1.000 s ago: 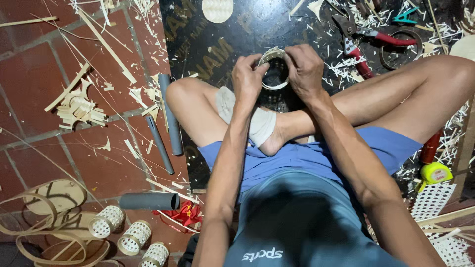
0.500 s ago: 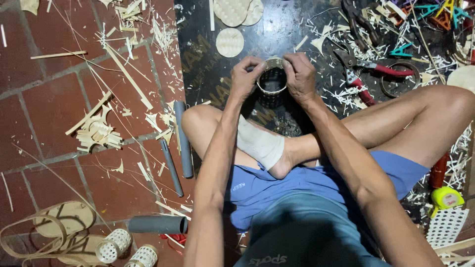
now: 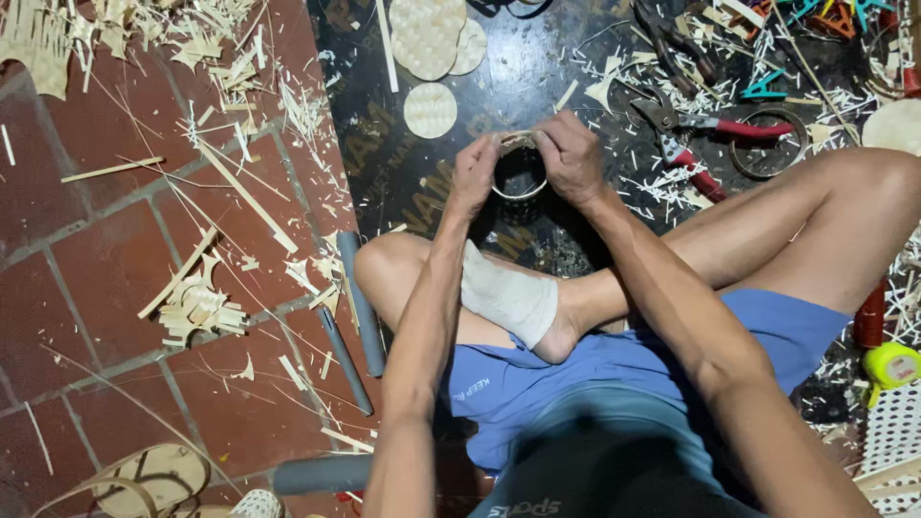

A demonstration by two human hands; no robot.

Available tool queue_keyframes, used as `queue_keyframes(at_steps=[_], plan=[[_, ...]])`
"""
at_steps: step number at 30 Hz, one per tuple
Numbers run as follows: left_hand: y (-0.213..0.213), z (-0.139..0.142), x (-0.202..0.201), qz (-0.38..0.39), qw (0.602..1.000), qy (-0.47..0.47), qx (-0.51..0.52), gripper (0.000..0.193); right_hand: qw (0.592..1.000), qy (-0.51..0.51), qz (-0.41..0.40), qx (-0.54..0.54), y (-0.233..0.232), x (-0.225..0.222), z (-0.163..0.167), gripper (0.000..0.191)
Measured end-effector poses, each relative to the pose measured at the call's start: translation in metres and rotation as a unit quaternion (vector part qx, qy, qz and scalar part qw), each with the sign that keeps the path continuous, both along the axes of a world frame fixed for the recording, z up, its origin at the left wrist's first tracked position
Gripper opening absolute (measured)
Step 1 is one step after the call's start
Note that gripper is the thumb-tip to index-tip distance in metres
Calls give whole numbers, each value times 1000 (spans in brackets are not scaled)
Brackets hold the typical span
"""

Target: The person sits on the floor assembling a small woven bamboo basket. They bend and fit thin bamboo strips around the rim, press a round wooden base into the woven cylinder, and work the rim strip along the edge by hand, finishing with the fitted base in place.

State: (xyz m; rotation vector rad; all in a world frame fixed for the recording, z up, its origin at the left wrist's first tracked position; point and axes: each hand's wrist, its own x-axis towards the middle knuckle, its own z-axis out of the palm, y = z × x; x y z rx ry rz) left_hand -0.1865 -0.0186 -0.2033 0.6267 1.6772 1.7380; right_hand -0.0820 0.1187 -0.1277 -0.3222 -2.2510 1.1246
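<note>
The left hand (image 3: 474, 176) is pinching the left rim of a small woven bamboo cylinder (image 3: 519, 173), fingers curled tight on it, while the right hand (image 3: 570, 156) is gripping the top and right side of the same rim, thumb pressing down near a thin bamboo strip at the top edge. The cylinder is being held between both hands above the dark board (image 3: 384, 144), just beyond the crossed legs, its open mouth facing the camera.

At 6 o'clock from the hands, a foot in a grey sock (image 3: 510, 299) is resting over the opposite leg, and blue shorts (image 3: 614, 374) are showing below it. At 11 o'clock, a round woven disc (image 3: 430, 110) is lying on the board, with a stack of larger woven discs (image 3: 429, 34) farther up. At 2 o'clock, red-handled pliers (image 3: 710, 129) are lying among pale shavings, near a bamboo ring (image 3: 770, 144).

At 8 o'clock, two grey tubes (image 3: 360, 307) are lying side by side on the red brick floor (image 3: 77, 249), and a third grey tube (image 3: 321, 473) is lying near the bottom edge. Bamboo slivers (image 3: 197, 305) are scattered at 9 o'clock. At 4 o'clock, near the right edge, a yellow tape measure (image 3: 892, 364) is sitting beside the thigh.
</note>
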Motion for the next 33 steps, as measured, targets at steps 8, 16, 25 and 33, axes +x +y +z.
queue_keyframes(at_steps=[8, 16, 25, 33], plan=[[0, 1, 8, 27, 999, -25, 23, 45, 956, -130, 34, -261, 6, 10, -3, 28], [-2, 49, 11, -70, 880, 249, -399, 35, 935, -296, 128, 147, 15, -7, 21, 46], [7, 24, 27, 16, 819, 414, -397, 16, 881, -344, 98, 310, -4, -15, 7, 14], [4, 42, 41, 18, 847, 397, -352, 15, 885, -325, 91, 321, -11, -7, 26, 17]])
